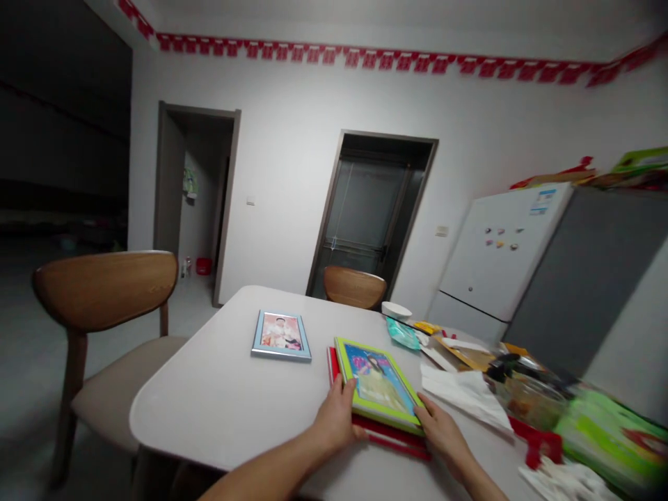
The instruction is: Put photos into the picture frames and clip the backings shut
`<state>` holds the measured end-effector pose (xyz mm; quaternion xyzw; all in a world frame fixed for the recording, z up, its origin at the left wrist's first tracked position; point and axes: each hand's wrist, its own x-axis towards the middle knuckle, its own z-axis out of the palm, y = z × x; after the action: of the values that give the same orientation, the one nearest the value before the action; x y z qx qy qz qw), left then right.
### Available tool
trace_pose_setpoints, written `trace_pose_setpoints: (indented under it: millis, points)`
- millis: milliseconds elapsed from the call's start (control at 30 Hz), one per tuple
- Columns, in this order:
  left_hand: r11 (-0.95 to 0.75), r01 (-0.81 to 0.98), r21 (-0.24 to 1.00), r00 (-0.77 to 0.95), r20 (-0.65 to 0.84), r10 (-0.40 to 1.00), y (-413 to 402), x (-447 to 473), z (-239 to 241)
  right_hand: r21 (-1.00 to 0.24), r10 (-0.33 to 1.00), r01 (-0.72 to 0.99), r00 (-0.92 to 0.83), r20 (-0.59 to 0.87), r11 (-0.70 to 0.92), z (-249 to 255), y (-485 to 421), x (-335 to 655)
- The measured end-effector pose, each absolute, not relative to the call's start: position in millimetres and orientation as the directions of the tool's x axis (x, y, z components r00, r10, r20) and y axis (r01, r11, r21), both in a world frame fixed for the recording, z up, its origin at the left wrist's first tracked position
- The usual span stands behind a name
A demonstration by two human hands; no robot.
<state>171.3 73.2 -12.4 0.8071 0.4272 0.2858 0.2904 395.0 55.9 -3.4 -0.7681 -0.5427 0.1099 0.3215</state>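
Note:
A green-framed photo (pixel 378 379) lies on top of a red frame (pixel 389 437) near the front of the white table (pixel 224 396). My left hand (pixel 337 416) grips the stack at its near left edge, fingers curled over the green frame. At the near right corner my right hand (pixel 441 428) holds the same stack, fingers closed on the edge. A blue-framed photo (pixel 282 335) lies flat farther back to the left, apart from both hands.
White paper towel (pixel 464 395), a teal packet (pixel 403 332), a white bowl (pixel 396 309) and assorted clutter (pixel 527 390) crowd the table's right side. A wooden chair (pixel 104 292) stands at left, another chair (pixel 355 285) at the far end. A fridge (pixel 501 257) stands at right.

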Motion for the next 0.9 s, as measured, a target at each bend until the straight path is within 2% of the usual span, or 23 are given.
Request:
trace_pose_setpoints:
  millis: [100, 167, 267, 333, 433, 500, 767, 900]
  points:
    - [-0.488, 0.557, 0.672, 0.464, 0.235, 0.854, 82.0, 156.2, -4.2, -0.587, 0.895, 0.770, 0.414, 0.165, -0.248, 3.0, 64.5, 393.2]
    - [-0.495, 0.600, 0.628, 0.437, 0.261, 0.861, 92.4, 137.9, 3.0, -0.564, 0.875, 0.792, 0.424, 0.236, -0.232, 10.1, 66.4, 383.5]
    - [-0.421, 0.718, 0.555, 0.318, 0.278, 0.907, 114.8, 100.3, 12.0, -0.482, 0.822, 0.875, 0.302, 0.482, -0.039, 21.5, 61.2, 347.6]
    - [-0.362, 0.786, 0.502, 0.261, 0.262, 0.929, 127.5, 74.9, 14.2, -0.414, 0.812, 0.900, 0.141, 0.566, 0.133, 25.7, 55.2, 312.8]
    - [-0.367, 0.830, 0.419, 0.289, 0.239, 0.927, 130.8, 47.2, 11.4, -0.357, 0.852, 0.874, -0.112, 0.512, 0.329, 20.3, 49.1, 263.1]
    - [-0.401, 0.837, 0.371, 0.332, 0.236, 0.913, 123.5, 37.8, 8.3, -0.350, 0.852, 0.851, -0.190, 0.488, 0.391, 10.7, 48.7, 241.0]
    - [-0.412, 0.865, 0.286, 0.332, 0.287, 0.898, 135.3, 40.9, 10.9, -0.450, 0.852, 0.794, -0.158, 0.499, 0.410, -18.5, 64.8, 216.4]
    - [-0.400, 0.876, 0.269, 0.331, 0.267, 0.905, 137.8, 36.1, 15.4, -0.442, 0.866, 0.803, -0.174, 0.468, 0.400, -31.9, 67.2, 213.0]
